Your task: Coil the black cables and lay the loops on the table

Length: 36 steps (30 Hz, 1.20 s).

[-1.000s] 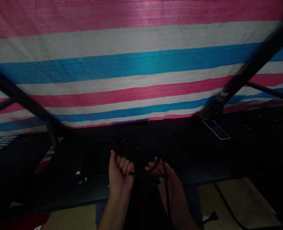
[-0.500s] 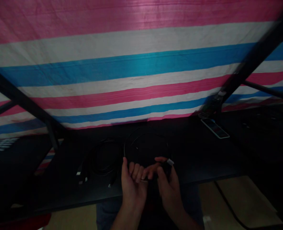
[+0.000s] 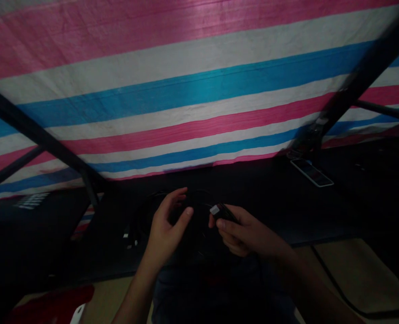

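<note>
My right hand (image 3: pixel 238 230) is closed around a black cable (image 3: pixel 226 213) near its end, and a silver plug (image 3: pixel 214 209) sticks out past the thumb and forefinger. To the left, my left hand (image 3: pixel 168 220) hovers with thumb and fingers apart, and nothing shows between them. Behind and below it lies a coil of black cable (image 3: pixel 136 220), partly hidden by the hand, with pale plug ends (image 3: pixel 126 235) at its left side. Thin dark cable strands run between my hands, hard to follow in the dim light.
A phone (image 3: pixel 312 172) lies on the black table (image 3: pixel 253 180) at the right. Dark metal posts (image 3: pixel 47 139) slant up on both sides in front of a striped sheet (image 3: pixel 199 90). Something red (image 3: pixel 54 306) is down at the lower left.
My hands were close together on the cable. The left has let go and moved up and left, its fingers now apart. The right still holds the plug end, now turned to point left.
</note>
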{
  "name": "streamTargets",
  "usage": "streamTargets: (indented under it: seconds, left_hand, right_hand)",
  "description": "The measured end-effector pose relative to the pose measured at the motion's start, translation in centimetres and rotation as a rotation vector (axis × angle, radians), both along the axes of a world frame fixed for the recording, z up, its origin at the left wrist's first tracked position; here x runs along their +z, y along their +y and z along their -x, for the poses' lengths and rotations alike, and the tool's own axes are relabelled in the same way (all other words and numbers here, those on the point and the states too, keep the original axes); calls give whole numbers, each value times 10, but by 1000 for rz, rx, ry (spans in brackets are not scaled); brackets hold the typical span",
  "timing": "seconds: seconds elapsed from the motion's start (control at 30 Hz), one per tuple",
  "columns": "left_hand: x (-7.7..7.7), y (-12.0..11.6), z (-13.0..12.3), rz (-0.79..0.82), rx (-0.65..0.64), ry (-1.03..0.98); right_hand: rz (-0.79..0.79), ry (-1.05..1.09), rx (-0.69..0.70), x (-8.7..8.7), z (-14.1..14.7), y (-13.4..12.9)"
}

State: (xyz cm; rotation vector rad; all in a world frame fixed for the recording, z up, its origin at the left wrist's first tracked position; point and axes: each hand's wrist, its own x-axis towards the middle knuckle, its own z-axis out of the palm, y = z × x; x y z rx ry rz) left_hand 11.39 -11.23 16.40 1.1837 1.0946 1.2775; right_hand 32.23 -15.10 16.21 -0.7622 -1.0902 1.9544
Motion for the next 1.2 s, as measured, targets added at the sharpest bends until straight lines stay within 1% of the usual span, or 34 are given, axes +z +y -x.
streamTargets:
  seconds: [0.03, 0.1, 0.13, 0.17, 0.2, 0.23, 0.3, 0.33, 0.4, 0.5, 0.57, 0.63, 0.73, 0.8, 0.9, 0.97, 1.07, 1.13, 1.2]
  left_hand:
    - [9, -2, -5, -46, -71, 31]
    - [21, -6, -16, -51, -261, 24]
    - [24, -8, -21, -7, -345, -8]
    - [24, -9, -25, 62, -402, -50]
    - [23, -9, -29, 137, -424, -99]
    - [21, -8, -31, 208, -420, -145]
    - [17, -4, -32, 292, -378, -202]
    - [14, -2, -30, 296, -356, -207]
    - [11, 4, -23, 236, -278, -177]
    - [7, 15, -6, 74, -32, -126]
    - [4, 22, 4, 19, 104, -141]
    - [1, 26, 9, 28, 150, -193]
    - [0, 28, 7, 107, 180, -325]
    - [1, 29, 3, 168, 213, -415]
    - [-3, 31, -4, 239, 253, -520]
    - [-12, 31, -9, 276, 287, -603]
    - [-30, 26, -22, 325, 389, -752]
    - [-41, 20, -34, 355, 464, -842]
    - [-50, 12, -46, 384, 502, -895]
  right_hand:
    - [4, -40, 77, 2, 0, 2]
    - [49, -115, 148, 4, 2, 6]
    - [95, -148, 147, 5, 4, 8]
    - [144, -171, 132, 6, 5, 11]
    - [186, -181, 120, 7, 6, 13]
    - [217, -180, 119, 8, 6, 15]
    - [233, -159, 134, 9, 4, 19]
    - [214, -151, 120, 9, 1, 21]
    - [136, -151, 48, 7, -6, 21]
    - [-16, -125, -55, 3, -19, 17]
    - [-111, -104, -95, 1, -27, 13]
    - [-213, -163, -127, -2, -33, 11]
    - [-317, -303, -189, -9, -34, 10]
    - [-309, -306, -271, -19, -28, 9]
    - [-239, -210, -430, -42, -11, 6]
    - [-207, -162, -522, -58, 1, 2]
    - [-203, -151, -566, -79, 13, -1]
    - [-179, -129, -585, -88, 14, 0]
    - [-132, -73, -628, -93, 13, 3]
